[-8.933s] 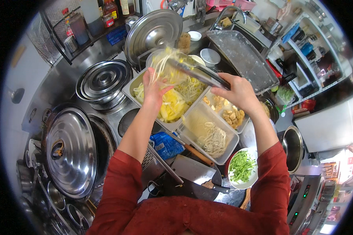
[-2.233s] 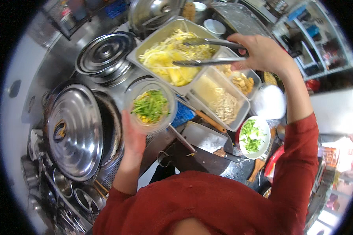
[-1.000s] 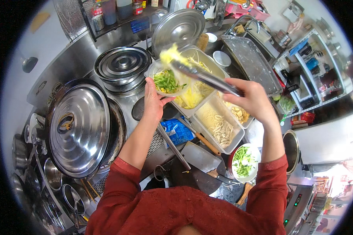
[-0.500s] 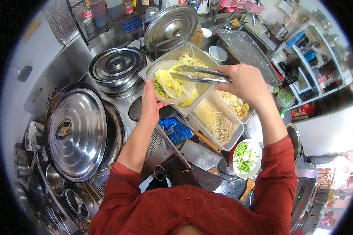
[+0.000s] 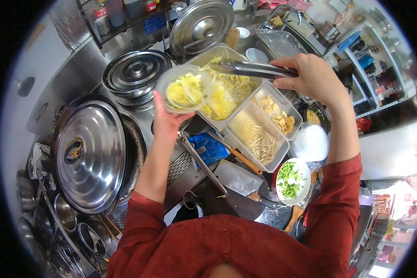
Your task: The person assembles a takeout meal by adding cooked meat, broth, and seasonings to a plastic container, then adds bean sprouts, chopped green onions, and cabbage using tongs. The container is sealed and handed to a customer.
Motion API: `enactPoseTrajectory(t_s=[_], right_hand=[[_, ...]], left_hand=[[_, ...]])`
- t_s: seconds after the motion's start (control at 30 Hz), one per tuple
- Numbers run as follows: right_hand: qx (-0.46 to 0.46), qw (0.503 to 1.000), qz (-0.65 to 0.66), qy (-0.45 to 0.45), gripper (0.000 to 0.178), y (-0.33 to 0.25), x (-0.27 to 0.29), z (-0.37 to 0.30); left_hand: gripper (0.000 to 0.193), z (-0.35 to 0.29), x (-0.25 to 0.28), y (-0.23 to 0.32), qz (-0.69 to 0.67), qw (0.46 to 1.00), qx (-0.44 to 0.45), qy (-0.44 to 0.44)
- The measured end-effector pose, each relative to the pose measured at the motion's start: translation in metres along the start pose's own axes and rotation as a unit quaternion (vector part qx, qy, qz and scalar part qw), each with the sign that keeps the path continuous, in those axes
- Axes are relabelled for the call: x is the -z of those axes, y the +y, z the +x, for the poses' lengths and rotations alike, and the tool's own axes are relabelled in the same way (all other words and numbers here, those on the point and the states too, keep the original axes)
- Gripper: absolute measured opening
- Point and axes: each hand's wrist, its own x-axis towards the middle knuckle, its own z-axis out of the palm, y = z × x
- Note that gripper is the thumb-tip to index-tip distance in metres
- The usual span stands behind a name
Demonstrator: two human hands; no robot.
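My left hand [image 5: 166, 119] grips a clear round bowl [image 5: 184, 107] from below, with pale yellow shredded vegetable [image 5: 186, 89] inside. The bowl is a little blurred and tilts over the left side of a rectangular tray [image 5: 206, 58]. That tray holds bean sprouts [image 5: 234, 85] and more pale yellow pieces [image 5: 220, 105]. In my right hand [image 5: 306, 76] are metal tongs [image 5: 259, 68], their tips over the sprouts at the tray's far end. Whether the tips hold anything cannot be made out. Nearer me, a container [image 5: 277, 162] holds pale shreds, beside another with yellowish chunks [image 5: 282, 123].
A large lidded wok [image 5: 92, 157] and a lidded pot [image 5: 136, 74] stand on the left. A cleaver [image 5: 238, 178] lies on a dark round board [image 5: 227, 204] close to me. A bowl of chopped greens [image 5: 292, 183] sits right of it. Behind is a sink faucet [image 5: 282, 7].
The bowl in my left hand has moved left, off the tray's middle. The tongs have left the bowl and moved up and right over the sprouts.
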Motion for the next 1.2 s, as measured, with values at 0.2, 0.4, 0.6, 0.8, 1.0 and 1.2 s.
enactPoseTrajectory(t_s=[0.2, 0.4, 0.6, 0.8, 1.0, 1.2], right_hand=[[-0.027, 0.971, -0.146, -0.187, 0.048, -0.021, -0.073, 0.0], [-0.012, 0.996, -0.031, -0.081, 0.035, -0.009, -0.074, -0.027], [-0.055, 0.989, 0.115, -0.069, 0.05, 0.0, -0.017, -0.045], [0.002, 0.984, 0.158, -0.076, 0.053, -0.015, -0.031, -0.031], [-0.007, 0.998, 0.033, -0.046, 0.043, -0.035, -0.039, -0.024], [0.003, 0.999, -0.042, -0.017, 0.034, -0.052, -0.061, -0.019]], left_hand=[[0.072, -0.016, 0.021, 0.015, 0.041, 0.996, -0.066, 0.05], [0.072, -0.023, 0.033, 0.015, 0.057, 0.994, -0.08, 0.057], [0.061, -0.018, 0.032, 0.002, -0.005, 0.995, -0.101, -0.027], [0.062, -0.012, 0.02, -0.016, -0.029, 0.995, -0.091, -0.039], [0.059, -0.019, 0.012, -0.017, 0.022, 0.995, -0.096, -0.027], [0.056, -0.025, 0.007, -0.023, 0.011, 0.998, -0.053, -0.027]])
